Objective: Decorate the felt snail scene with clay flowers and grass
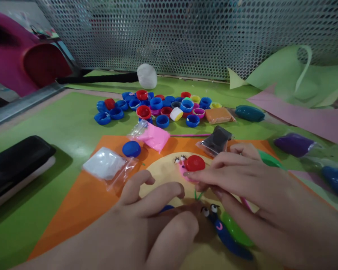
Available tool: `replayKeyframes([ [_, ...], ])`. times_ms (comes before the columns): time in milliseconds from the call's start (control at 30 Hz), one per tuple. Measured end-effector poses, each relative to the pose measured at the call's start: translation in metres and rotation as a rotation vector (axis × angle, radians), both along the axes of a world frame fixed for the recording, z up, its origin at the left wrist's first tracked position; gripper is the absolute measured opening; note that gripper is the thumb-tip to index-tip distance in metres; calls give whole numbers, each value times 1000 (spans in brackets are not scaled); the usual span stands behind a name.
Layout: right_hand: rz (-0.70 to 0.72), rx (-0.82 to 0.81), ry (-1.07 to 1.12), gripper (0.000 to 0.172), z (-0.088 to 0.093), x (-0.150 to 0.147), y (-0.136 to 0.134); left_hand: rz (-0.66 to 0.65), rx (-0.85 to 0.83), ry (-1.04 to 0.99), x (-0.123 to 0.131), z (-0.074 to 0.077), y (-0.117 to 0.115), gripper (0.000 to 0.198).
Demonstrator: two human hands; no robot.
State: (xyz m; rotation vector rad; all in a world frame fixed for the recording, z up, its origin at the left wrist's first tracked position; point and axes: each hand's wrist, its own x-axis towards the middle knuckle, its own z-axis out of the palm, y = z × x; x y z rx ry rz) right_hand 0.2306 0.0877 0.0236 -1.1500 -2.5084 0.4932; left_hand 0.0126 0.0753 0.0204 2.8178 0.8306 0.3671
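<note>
A pink clay snail (181, 167) with a red bottle cap (196, 163) for a shell lies on a pale yellow round sheet (157, 159). My right hand (250, 191) reaches in from the right, its index fingertip touching the snail's face; the other fingers are stretched out. My left hand (146, 221) is open, fingers apart and bent, one fingertip close to thin green strips (197, 195). Below them lies a blue clay snail (224, 234) with white eyes, a pink mouth and a green shell (236, 230), partly under my right hand. A blue cap near my left fingers is mostly hidden.
Orange paper (70, 210) lies beneath the round sheet. Around it are bags of white (103, 164), pink (156, 135) and black clay (216, 139), and a blue cap (131, 149). Behind are many bottle caps (156, 103). A black case (19, 165) lies left; a perforated metal panel (171, 33) stands behind.
</note>
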Motion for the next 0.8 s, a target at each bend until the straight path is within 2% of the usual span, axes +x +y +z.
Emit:
replayKeyframes([
  [100, 19, -21, 4, 34, 0, 0, 0, -96, 48, -7, -2, -3, 2, 15],
  [200, 23, -22, -3, 34, -1, 0, 0, -91, 74, 17, -3, -6, 3, 18],
  [367, 28, 10, -24, 34, -2, 1, -2, -99, 223, -33, -2, -6, 0, 16],
  [467, 46, 48, -24, 35, -3, 1, -3, -37, 188, -33, 0, -3, -3, 10],
  [667, 58, 73, -30, 36, -2, -1, 0, -10, 33, 52, 3, 3, 0, 9],
  [800, 60, 49, -31, 35, -2, -2, 3, -62, 120, 15, 2, -1, 3, 12],
])
